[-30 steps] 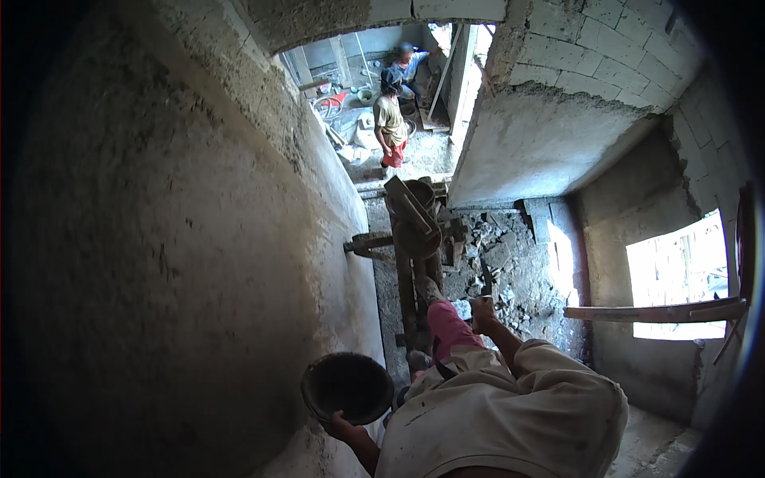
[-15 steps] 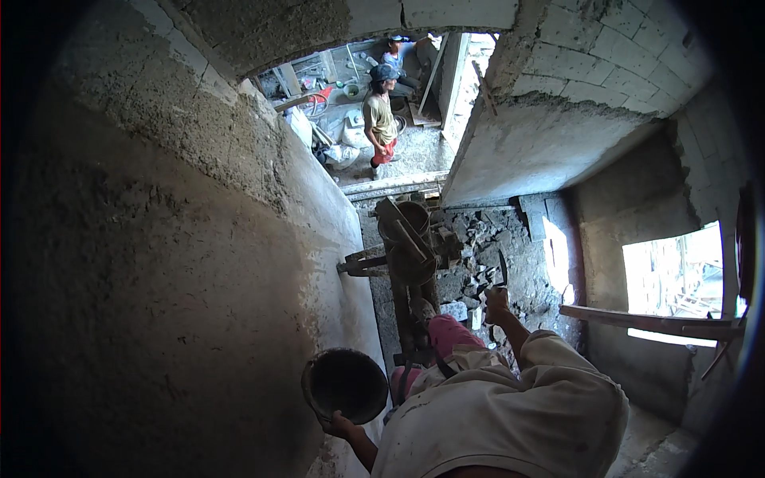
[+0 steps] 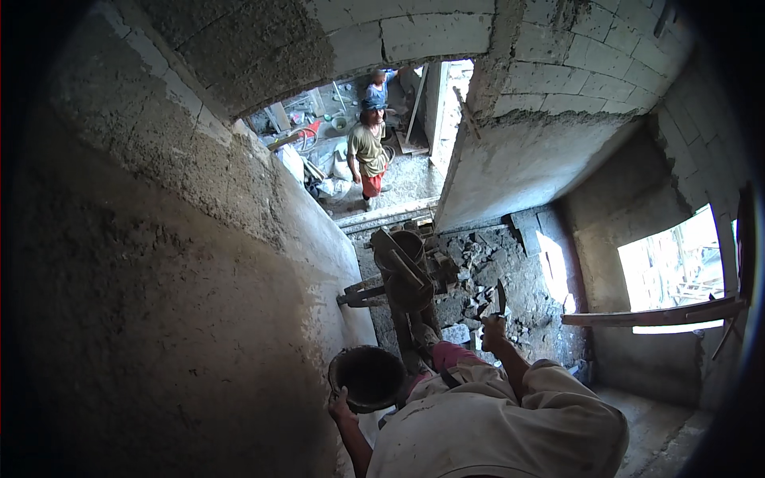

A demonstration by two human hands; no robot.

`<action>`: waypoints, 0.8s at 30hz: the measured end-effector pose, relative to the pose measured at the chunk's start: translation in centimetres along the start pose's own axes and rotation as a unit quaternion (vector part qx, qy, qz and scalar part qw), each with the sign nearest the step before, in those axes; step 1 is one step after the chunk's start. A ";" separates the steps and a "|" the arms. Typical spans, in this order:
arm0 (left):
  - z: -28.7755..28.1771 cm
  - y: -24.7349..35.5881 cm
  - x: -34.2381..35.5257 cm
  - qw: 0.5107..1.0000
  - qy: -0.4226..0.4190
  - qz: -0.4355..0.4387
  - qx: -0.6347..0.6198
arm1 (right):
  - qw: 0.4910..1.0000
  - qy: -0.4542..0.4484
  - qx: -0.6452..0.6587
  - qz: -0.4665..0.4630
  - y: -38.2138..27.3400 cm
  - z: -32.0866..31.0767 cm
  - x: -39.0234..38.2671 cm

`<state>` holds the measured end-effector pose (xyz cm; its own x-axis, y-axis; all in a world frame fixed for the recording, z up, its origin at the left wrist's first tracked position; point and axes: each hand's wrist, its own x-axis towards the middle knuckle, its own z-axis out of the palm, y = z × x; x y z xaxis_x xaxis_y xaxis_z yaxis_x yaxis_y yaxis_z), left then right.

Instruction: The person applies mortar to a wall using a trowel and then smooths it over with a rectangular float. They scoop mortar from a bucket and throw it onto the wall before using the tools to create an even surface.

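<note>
My left hand point(image 3: 341, 405) grips the rim of a round black bucket point(image 3: 366, 378), held close beside the left wall. The bucket's mouth faces up, and its inside is too dark to read. At the right, my right hand point(image 3: 493, 331) is closed around the handle of a trowel point(image 3: 501, 297), whose narrow dark blade points away from me. Ahead of my legs, two dark buckets point(image 3: 409, 296) stand one behind the other on wooden planks, with a short board point(image 3: 406, 268) lying across them.
Wooden scaffold planks point(image 3: 402, 327) lie under my feet, high over broken rubble point(image 3: 478, 263). A rough plastered wall point(image 3: 199, 303) rises at my left. One wooden beam point(image 3: 653, 312) juts in at the right. Beyond the opening stand two people point(image 3: 368, 151).
My left hand and the bucket have shifted right and slightly up in view. The nearer person beyond the opening has turned this way. My right hand still holds the trowel.
</note>
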<state>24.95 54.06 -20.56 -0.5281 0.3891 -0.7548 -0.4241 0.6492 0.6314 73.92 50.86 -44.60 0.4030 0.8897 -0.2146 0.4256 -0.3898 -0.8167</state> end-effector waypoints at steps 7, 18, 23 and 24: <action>-5.9 -6.4 6.9 0.977 -0.048 -0.068 -0.196 | 0.853 0.078 0.269 0.440 -8.6 -1.7 -6.7; -7.4 -6.7 -1.0 0.950 -0.140 0.253 0.117 | 0.987 0.027 -0.021 0.157 -10.6 -1.0 -2.8; -11.5 -11.7 1.0 0.940 0.029 0.285 0.186 | 0.841 0.077 0.336 0.417 -16.3 0.9 -0.6; -12.1 -12.0 0.9 0.943 0.035 0.266 0.197 | 0.870 0.045 0.307 0.384 -14.8 1.4 -0.8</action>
<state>20.67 38.76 -26.69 -0.6426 0.6930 -0.3269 0.2144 0.5722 0.7916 66.15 56.20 -33.12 0.4514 0.3898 -0.8027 -0.4989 -0.6355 -0.5892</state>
